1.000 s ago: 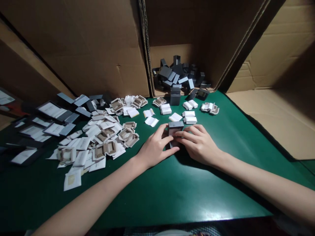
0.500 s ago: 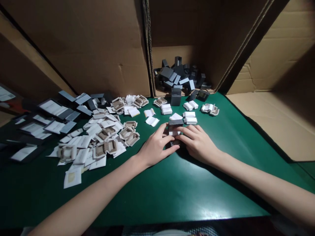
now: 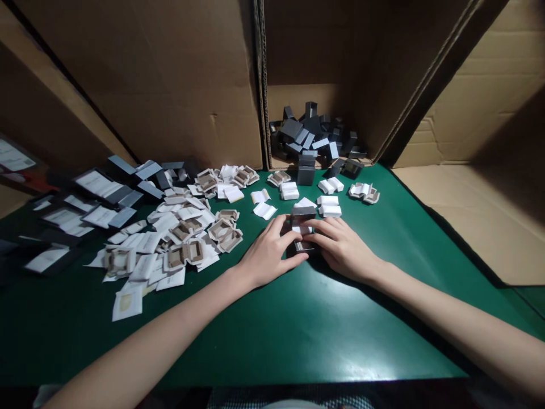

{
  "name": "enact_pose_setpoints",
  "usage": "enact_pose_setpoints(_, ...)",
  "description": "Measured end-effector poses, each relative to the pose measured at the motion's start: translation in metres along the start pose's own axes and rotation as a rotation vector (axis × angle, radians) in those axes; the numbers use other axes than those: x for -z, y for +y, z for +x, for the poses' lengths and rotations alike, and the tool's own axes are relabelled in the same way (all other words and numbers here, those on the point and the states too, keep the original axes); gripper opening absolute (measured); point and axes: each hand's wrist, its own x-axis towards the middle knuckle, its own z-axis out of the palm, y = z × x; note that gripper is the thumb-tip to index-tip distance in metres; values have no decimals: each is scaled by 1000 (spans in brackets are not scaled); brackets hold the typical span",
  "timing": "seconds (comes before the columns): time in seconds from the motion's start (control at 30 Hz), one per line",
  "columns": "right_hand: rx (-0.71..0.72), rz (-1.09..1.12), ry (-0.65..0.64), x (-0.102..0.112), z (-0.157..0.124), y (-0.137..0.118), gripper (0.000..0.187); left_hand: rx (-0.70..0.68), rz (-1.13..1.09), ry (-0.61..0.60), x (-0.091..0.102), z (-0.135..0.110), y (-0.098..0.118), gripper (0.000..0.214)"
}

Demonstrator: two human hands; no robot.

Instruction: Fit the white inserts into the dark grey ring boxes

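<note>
A small black box [image 3: 304, 213] with its lid raised stands on the table between my hands. Inside it a folded white card insert [image 3: 302, 230] shows, partly covered by fingers. My left hand [image 3: 270, 250] grips the box from the left, thumb low near its front edge. From the right, my right hand [image 3: 347, 244] holds the same box, its fingers reaching over the opening onto the insert. Just behind the box lie loose folded white inserts [image 3: 329, 211]. My fingers hide much of the box's sides.
Left on the green table [image 3: 264, 341] spreads a heap of white papers and card inserts [image 3: 170, 238], with open black boxes [image 3: 100, 187] beyond it. A cardboard carton [image 3: 298, 96] at the back holds a pile of black boxes [image 3: 313, 128]. Another cardboard piece [image 3: 460, 216] lies right.
The view has shifted slightly. Both hands stay on the black box, with small finger movements at its opening; more of the box's front edge now shows.
</note>
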Motion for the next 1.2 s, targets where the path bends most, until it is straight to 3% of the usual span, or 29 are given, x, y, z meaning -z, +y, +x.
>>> enact_pose_setpoints(0.17, -22, 143, 314, 4, -1, 12, 28, 75, 68, 25, 1, -1, 0, 27)
enact_pose_setpoints(0.23, -90, 116, 370, 5, -2, 25, 26, 114, 60, 35, 1, 0, 0, 25)
enact_pose_setpoints(0.5, -347, 59, 172, -1, -10, 68, 23, 191, -38, 78, 0, -1, -3, 21)
enact_pose_setpoints(1.07, -434, 113, 154, 2, -7, 61, 21, 155, -82, 70, 1, -1, -1, 22)
enact_pose_setpoints(1.2, -445, 255, 217, 8, -4, 52, 27, 177, -86, 80, 1, -1, -2, 29)
